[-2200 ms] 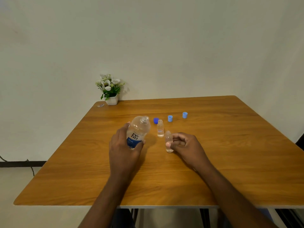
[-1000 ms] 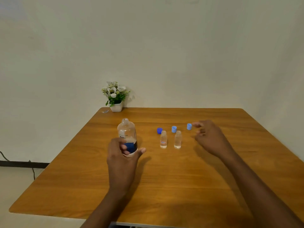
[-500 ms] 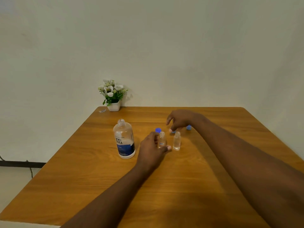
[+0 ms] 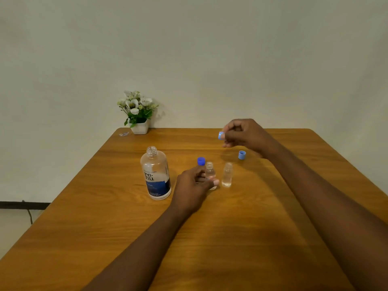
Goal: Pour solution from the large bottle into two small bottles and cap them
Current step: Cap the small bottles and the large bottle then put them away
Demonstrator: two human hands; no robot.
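The large clear bottle (image 4: 155,175) with a blue label stands upright and uncapped on the wooden table (image 4: 231,238). Right of it stand two small clear bottles, both uncapped. My left hand (image 4: 194,186) grips the left small bottle (image 4: 210,172) at its base. The right small bottle (image 4: 227,174) stands free beside it. My right hand (image 4: 243,133) is raised above the table and pinches a light blue cap (image 4: 220,135) at its fingertips. A second light blue cap (image 4: 241,155) lies on the table under that hand. A dark blue cap (image 4: 201,161) sits just behind the left small bottle.
A small white pot of white flowers (image 4: 137,114) stands at the table's far left corner, with a tiny clear scrap (image 4: 123,134) beside it. A plain wall rises behind the table. The table's right edge runs close to my right forearm.
My right hand has lifted a light blue cap off the table. My left hand, having let go of the large bottle, now holds the left small bottle.
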